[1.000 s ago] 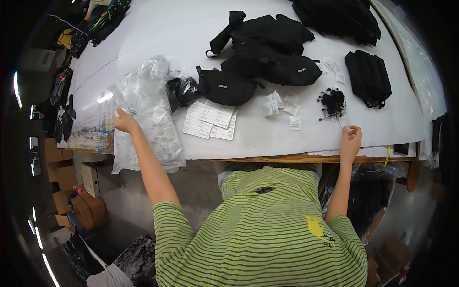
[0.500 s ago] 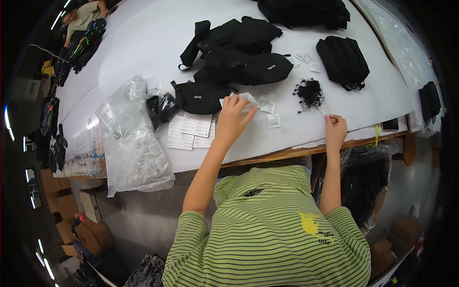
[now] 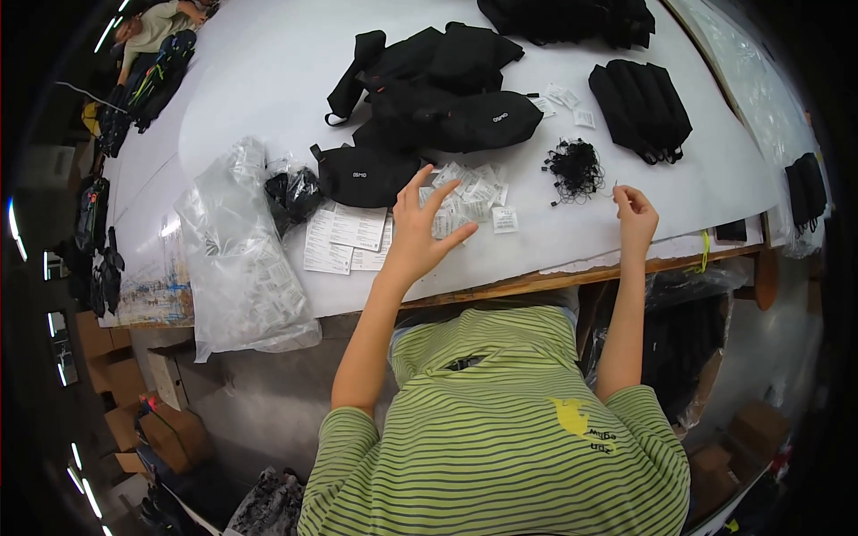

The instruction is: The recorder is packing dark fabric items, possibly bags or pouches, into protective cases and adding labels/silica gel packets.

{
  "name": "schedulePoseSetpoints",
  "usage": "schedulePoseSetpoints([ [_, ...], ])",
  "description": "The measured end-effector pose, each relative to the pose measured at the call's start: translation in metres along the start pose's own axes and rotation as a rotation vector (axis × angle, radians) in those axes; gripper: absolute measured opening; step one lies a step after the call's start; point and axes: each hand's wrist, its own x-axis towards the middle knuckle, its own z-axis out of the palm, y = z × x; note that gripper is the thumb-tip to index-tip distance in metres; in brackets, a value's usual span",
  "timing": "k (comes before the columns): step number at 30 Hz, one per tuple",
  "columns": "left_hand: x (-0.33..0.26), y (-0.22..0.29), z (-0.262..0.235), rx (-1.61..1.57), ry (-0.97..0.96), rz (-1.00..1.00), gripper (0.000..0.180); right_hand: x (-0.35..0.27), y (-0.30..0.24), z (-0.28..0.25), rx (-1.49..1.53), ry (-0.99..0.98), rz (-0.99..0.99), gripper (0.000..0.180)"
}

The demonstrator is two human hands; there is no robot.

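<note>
My left hand (image 3: 418, 230) hovers over the table with thumb and fingers spread, beside a loose heap of small white printed packets (image 3: 466, 198); nothing is in its grasp. My right hand (image 3: 635, 216) is closed in a pinch on what looks like a thin string, mostly hidden by the fingertips. Just left of it lies a tangle of black strings (image 3: 575, 170) with small tabs. Beyond my left hand rests a small black pouch (image 3: 368, 176), and several larger black bags (image 3: 478, 123) lie piled behind it. White printed sheets (image 3: 357, 228) sit partly under the pouch.
A clear plastic bag full of small packets (image 3: 241, 268) hangs over the table's front edge at left. A black item in clear wrap (image 3: 292, 196) lies beside it. Stacked black bags (image 3: 641, 112) stand at right. A co-worker (image 3: 156, 29) is at the far left.
My left hand has drawn back from the packets and its fingers have opened wider, uncovering the heap. My right hand has shifted slightly up and right, away from the string tangle.
</note>
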Motion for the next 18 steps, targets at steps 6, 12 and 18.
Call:
schedulePoseSetpoints([
  [6,0.008,0.104,-0.089,-0.809,-0.158,0.21,0.046,0.014,-0.075,0.011,0.235,-0.063,-0.173,0.012],
  [12,-0.04,0.16,-0.196,-1.326,0.0,0.222,0.017,0.032,-0.115,0.014,0.465,-0.081,-0.327,0.015],
  [18,-0.033,0.145,-0.2,-1.509,-0.382,0.827,0.018,0.05,-0.119,0.011,1.029,-0.486,0.1,0.014],
])
